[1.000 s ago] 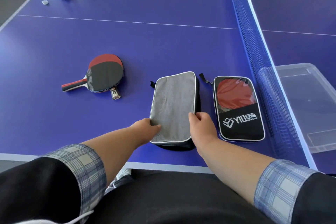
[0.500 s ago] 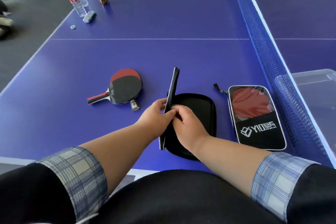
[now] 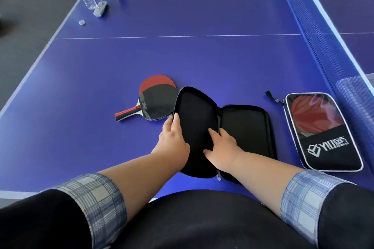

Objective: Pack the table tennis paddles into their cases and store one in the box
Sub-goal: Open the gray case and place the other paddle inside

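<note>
The lid of the black case, edge-up a moment ago, now leans wide to the left. The left hand fingers grasp its outer rim. The right hand fingers lie released on the lining by the hinge. The loose paddle touches the lid's far side. The zipped case lies apart, beside the net.

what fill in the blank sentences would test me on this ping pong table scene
1. The left hand grips a black case that lies ____.
2. The loose paddle lies on the table to the ____ of that case.
3. The clear-fronted case by the net already holds a ____.

Missing words: open; left; paddle
</note>
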### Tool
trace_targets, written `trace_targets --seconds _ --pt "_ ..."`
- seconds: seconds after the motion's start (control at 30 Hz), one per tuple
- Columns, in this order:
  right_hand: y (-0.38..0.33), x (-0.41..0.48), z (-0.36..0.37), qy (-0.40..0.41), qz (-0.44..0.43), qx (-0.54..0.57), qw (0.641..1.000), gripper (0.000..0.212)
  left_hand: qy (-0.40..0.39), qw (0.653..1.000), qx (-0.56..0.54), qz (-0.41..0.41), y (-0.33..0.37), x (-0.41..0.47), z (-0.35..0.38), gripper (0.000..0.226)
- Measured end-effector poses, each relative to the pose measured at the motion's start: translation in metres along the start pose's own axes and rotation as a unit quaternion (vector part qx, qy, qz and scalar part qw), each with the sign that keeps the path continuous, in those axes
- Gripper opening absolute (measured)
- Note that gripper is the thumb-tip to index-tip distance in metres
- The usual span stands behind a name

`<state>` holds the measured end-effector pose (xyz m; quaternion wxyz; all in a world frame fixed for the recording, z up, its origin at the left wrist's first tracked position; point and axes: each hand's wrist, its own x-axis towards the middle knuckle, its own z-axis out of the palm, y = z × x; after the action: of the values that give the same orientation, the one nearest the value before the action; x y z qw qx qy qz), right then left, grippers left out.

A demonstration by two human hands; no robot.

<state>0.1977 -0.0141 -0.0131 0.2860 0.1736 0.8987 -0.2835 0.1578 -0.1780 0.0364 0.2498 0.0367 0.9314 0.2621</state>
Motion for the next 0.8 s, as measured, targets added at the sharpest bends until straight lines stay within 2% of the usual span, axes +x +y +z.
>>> trace_targets --seconds 0.2,0.33,0.4,0.5,0.63,0.73,0.8 --pt "-0.013 0.011 0.023 -0.006 0.03 -0.068 0.997 0.078 -0.094 0.986 0.139 -0.014 -0.036 0.034 0.002 0.074" --pt "-0.02 0.014 0.036 0.003 0.069 -0.085 0.994 0.076 -0.133 0.973 0.186 0.014 -0.056 0.048 0.003 0.06" --pt "-0.027 0.016 0.037 0.027 0.08 -0.074 0.994 0.073 -0.14 0.975 0.172 0.025 -0.066 0.055 -0.003 0.056" --pt "-0.045 0.019 0.035 0.069 0.065 -0.058 0.994 0.07 -0.108 0.984 0.135 0.044 -0.079 0.069 -0.022 0.051" --pt "-0.085 0.027 0.034 0.103 0.002 -0.023 0.994 0.065 -0.012 0.994 0.092 0.059 -0.107 0.097 -0.057 0.053" --pt "-0.122 0.037 0.031 0.139 -0.076 0.003 0.987 0.056 0.05 0.995 0.086 0.031 -0.135 0.123 -0.084 0.054" --pt "-0.147 0.047 0.031 0.135 -0.09 0.058 0.985 0.045 0.058 0.994 0.098 0.001 -0.152 0.139 -0.099 0.057"
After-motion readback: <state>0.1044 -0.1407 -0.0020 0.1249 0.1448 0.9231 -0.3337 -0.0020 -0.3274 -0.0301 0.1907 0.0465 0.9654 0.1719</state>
